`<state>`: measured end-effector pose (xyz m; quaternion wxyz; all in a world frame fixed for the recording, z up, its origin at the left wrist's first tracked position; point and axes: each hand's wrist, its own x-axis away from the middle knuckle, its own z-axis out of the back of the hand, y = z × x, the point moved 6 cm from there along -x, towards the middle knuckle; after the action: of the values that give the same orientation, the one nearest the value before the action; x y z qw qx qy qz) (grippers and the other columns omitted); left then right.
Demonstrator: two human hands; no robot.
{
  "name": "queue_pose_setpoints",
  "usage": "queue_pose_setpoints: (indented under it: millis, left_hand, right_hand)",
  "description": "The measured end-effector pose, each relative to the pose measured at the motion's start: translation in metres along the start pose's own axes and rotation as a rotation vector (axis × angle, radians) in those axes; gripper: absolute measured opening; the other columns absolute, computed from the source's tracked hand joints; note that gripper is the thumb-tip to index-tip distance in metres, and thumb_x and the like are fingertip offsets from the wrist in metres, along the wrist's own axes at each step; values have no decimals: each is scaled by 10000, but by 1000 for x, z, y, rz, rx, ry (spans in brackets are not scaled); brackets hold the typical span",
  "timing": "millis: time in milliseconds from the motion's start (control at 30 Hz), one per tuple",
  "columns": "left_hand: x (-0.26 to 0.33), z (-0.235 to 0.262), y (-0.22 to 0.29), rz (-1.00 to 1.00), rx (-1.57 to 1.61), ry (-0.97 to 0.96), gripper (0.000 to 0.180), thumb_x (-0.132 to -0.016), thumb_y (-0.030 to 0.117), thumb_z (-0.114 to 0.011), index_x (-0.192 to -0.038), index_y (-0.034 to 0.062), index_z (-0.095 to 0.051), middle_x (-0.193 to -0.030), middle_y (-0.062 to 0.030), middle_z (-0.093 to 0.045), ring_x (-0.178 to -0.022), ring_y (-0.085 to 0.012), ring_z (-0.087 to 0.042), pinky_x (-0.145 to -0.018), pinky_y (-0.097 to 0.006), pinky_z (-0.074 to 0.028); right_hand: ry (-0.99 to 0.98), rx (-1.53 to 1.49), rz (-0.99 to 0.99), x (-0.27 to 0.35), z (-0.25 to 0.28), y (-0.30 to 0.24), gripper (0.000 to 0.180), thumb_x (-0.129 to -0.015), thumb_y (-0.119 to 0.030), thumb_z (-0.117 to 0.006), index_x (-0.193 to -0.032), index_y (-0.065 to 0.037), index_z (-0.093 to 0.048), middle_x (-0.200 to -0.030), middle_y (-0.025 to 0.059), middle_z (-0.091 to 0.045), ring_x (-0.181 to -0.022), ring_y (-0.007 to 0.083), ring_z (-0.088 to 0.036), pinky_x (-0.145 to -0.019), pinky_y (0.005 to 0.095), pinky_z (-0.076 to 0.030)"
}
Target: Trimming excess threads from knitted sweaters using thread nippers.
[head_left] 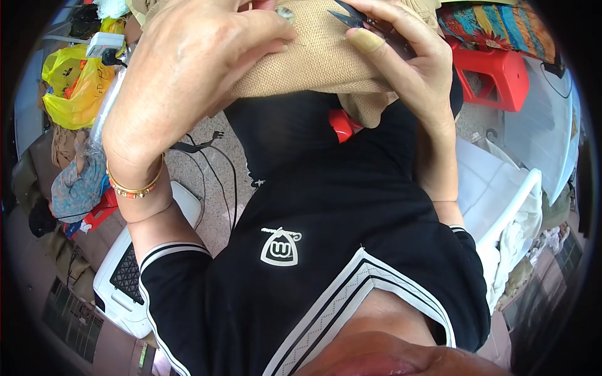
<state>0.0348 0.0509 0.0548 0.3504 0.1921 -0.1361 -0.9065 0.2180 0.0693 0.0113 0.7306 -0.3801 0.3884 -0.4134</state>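
Tan coarse-woven knit fabric is bunched up in front of me. My left hand is closed on it at the left, thumb and fingers pinching the cloth beside a round greyish button. A bracelet circles that wrist. In my right hand is a pair of dark thread snips, the pointed blades apart and directed left over the fabric. The thumb of this hand has a yellow covering at its tip. Some of the left fingertips are hidden at the top edge.
Left are a yellow plastic bag, a white plug adapter and black cables on the floor. A white appliance stands beside my left arm. To the right are a red stool and a white plastic container.
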Motion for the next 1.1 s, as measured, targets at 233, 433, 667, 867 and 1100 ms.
queue_pose_setpoints:
  millis: [233, 433, 667, 867, 1100]
  left_hand:
    - [-2, -2, -9, -81, 26, 34, 178, -840, -40, -658, -1015, -8, -670, -1057, -107, -649, -981, -229, -645, -807, -316, -507]
    - [-1, -5, -26, 2, 106, 87, 134, -897, 9, -635, -1022, -31, -660, -1078, -106, -660, -1011, -206, -638, -851, -300, -498]
    - [-4, -5, -30, 452, 357, 304, 36, -901, -7, -621, -927, -29, -635, -791, -71, -620, -722, -132, -598, -648, -254, -480]
    - [-1, -11, -34, 576, 689, 322, 65, -960, 37, -595, -957, -24, -620, -822, -24, -619, -714, -60, -565, -637, -201, -474]
    - [-5, -26, -47, -480, 1387, 623, 100, -981, 85, -593, -989, -13, -611, -853, -15, -605, -746, -59, -558, -666, -197, -478]
  right_hand:
    - [30, -49, 63, -1, 2, -2, 337, -807, -31, -758, -1130, 20, -675, -930, 76, -665, -763, 132, -578, -689, 256, -444]
    - [-90, 153, 283, -8, -2, -20, 354, -800, -84, -768, -1136, -8, -685, -924, 114, -672, -811, 251, -641, -737, 325, -487]
    - [-145, 315, 246, -30, -15, -18, 325, -837, -98, -729, -1150, -28, -680, -958, 115, -668, -840, 264, -648, -737, 331, -504]
    - [82, 100, 964, -26, -13, -20, 328, -847, -87, -710, -1167, -27, -669, -999, 116, -663, -882, 264, -640, -746, 336, -511]
    - [14, 71, 1036, -39, -22, -6, 330, -826, -81, -722, -1148, -22, -681, -988, 114, -672, -840, 263, -645, -715, 336, -518]
